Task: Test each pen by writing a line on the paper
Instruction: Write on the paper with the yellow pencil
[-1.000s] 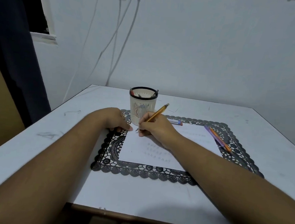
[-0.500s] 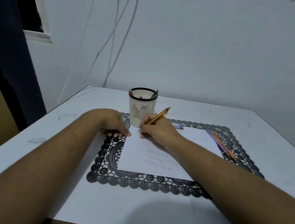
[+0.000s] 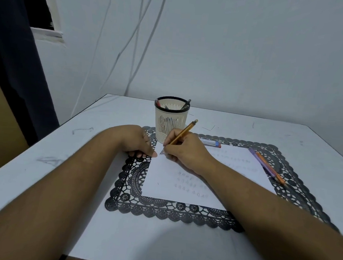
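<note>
A white sheet of paper [image 3: 169, 177] lies on a black lace placemat [image 3: 134, 178] and carries several rows of small marks. My right hand [image 3: 185, 151] grips an orange pen [image 3: 183, 132] in a writing hold, its tip down on the paper's far left corner. My left hand [image 3: 139, 141] rests on the mat at the paper's left edge, fingers curled under and the thumb tip touching the paper. A cream pen cup [image 3: 170, 119] with a black rim stands just behind my hands and holds several pens.
A purple pen [image 3: 261, 162] and an orange pen [image 3: 272, 168] lie side by side at the paper's right edge. A clear pen with a blue and red end [image 3: 211, 143] lies behind my right hand. White cables hang down the wall [image 3: 254, 54]. The table's front edge is close to me.
The view has shifted slightly. Both hands stay at the paper's far left corner, and the pen tip has barely moved.
</note>
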